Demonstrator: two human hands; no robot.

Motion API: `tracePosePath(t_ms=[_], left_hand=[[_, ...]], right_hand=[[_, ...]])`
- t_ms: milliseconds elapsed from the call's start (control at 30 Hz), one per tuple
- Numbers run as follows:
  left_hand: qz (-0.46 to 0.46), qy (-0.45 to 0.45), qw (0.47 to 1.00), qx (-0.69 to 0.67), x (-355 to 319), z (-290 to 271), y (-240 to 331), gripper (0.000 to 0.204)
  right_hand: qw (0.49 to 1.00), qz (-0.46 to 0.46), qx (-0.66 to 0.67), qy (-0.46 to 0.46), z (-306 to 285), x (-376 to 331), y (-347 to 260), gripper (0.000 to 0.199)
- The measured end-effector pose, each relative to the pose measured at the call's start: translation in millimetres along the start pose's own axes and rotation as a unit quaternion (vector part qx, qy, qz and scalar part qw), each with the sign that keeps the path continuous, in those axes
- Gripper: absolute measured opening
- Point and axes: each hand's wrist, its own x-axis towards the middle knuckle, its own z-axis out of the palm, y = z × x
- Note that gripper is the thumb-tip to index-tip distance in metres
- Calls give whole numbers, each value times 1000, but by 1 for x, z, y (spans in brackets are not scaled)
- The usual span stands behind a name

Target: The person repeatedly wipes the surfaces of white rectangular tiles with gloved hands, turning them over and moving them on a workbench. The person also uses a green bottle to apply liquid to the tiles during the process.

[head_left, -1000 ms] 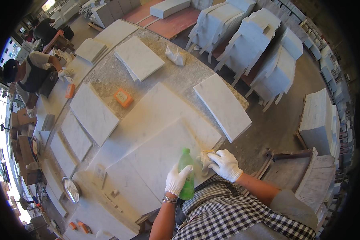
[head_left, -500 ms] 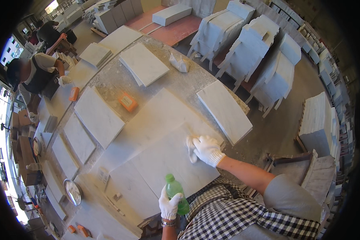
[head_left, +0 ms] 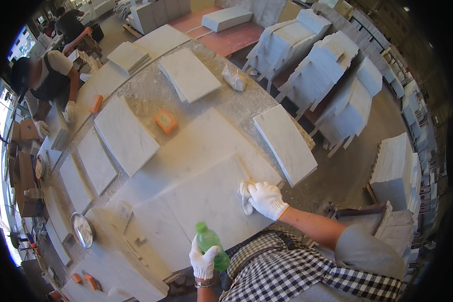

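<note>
White knit gloves cover both my hands. My left hand (head_left: 203, 259) is wrapped round a green plastic bottle (head_left: 210, 240), held upright at the near edge of the table. Under my right hand (head_left: 266, 200) a bunched whitish cloth (head_left: 246, 197) is pressed on a pale marble slab (head_left: 206, 196), near its right end. Another slab (head_left: 214, 132) lies just beyond, partly beneath this one. Fingers of the right hand curl over the cloth, so part of it is hidden.
Several marble tiles (head_left: 126, 133) lie to the left, with an orange block (head_left: 166, 121) beyond. At right sits a stacked tile pair (head_left: 285, 143). A metal bowl of white paste (head_left: 82, 230) stands at left. A co-worker (head_left: 50, 83) handles tiles at far left. Bundled slabs (head_left: 317, 70) stand behind.
My right hand and the cloth have slid a little toward me along the slab. The bottle stays in my left hand. The view has shifted slightly, and the co-worker's hands have moved.
</note>
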Motion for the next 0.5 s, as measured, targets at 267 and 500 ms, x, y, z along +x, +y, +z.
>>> tracePosePath(t_ms=[267,500], left_hand=[[-15,-16,1000,22,-1,-2,6,67],[-51,-49,996,52,9,24,9,68]], right_hand=[[997,17,16,74,-23,96,-7,23],[998,38,-28,-34,3,-30,1,27]])
